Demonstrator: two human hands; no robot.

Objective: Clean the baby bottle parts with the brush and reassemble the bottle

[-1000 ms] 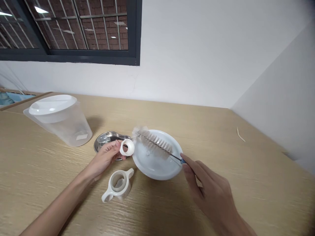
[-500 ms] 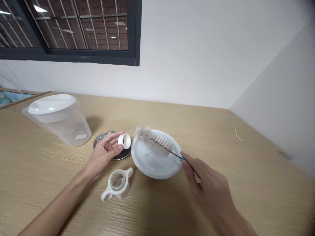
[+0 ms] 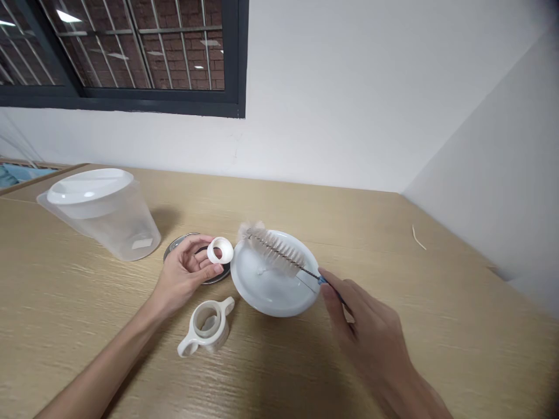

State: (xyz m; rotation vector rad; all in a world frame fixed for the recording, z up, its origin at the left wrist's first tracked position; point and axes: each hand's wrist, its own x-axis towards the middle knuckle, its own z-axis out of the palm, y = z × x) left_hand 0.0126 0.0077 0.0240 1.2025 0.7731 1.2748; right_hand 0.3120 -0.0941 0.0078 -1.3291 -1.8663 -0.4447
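So the little white ring was up off the table, pinched lightly between the thumb and fingers of the person's left hand, its opening tipped up. That grip looked a bit dicey to me: just fingertips on a smooth rim, so if it was damp or got knocked, it could've popped out. The right hand had its thumb and fingers closed around the blue handle of a bristle brush, which lay slantwise over a pale bowl, tip poking past the far-left rim. Couldn't tell if the bristles touched the bowl or if there was water in it. A hard sweep could've flicked drops or shoved the bowl, imo.

Under the left hand, partly hidden, was a shiny metal dish, right beside the bowl, so a shove there might've clanked the two. Nearer the person sat a two-handled white holder, close enough for a dropping forearm to bump. Farther left stood a lidded pitcher, well apart from the hands, all on the wooden table.
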